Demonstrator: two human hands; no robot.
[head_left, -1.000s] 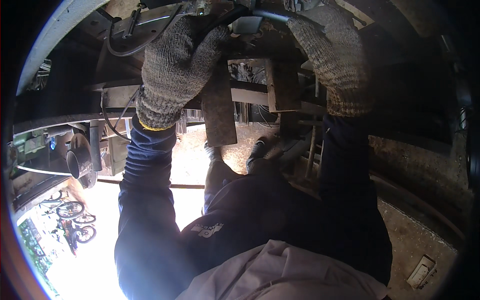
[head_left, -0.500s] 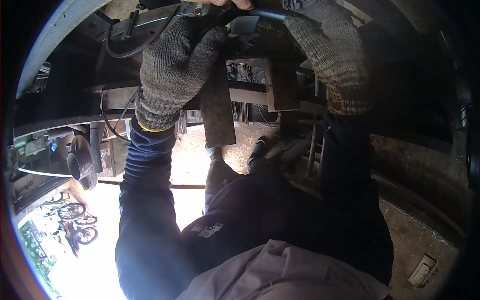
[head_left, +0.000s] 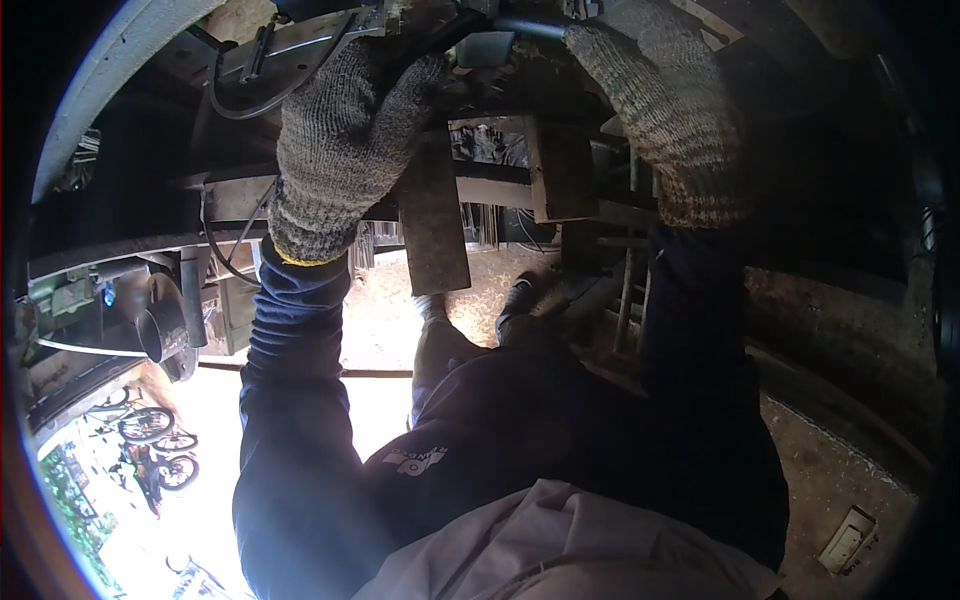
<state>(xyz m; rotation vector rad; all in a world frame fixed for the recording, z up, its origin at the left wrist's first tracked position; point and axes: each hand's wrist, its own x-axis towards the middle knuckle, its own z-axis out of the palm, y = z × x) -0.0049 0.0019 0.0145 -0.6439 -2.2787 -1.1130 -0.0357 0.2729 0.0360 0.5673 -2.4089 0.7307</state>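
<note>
Both my arms reach up in dark blue sleeves and grey knitted gloves. A black tube or bar [head_left: 530, 27] runs between the hands along the top of the view, curving down towards the left. My left hand [head_left: 340, 150] is closed around its left part, thumb towards the middle. My right hand [head_left: 665, 115] is closed at its right end, and the fingertips are partly hidden. Between the hands, just under the tube, sits a small grey block-shaped part [head_left: 486, 49]. Below them a flat brown plate [head_left: 434, 220] hangs down, with a second, shorter plate [head_left: 562, 175] to its right.
A thin dark cable [head_left: 235, 112] loops at the upper left beside a metal frame. A long crossbeam [head_left: 235, 197] passes behind my wrists. At left hangs a round pipe end [head_left: 160, 320]. Several bicycles [head_left: 147, 424] stand in bright light beyond. A pale rectangular object [head_left: 848, 540] lies lower right.
The bare fingers at the top edge, above the tube, have gone out of view. My gloved hands keep their hold, with only a slight shift of the left one.
</note>
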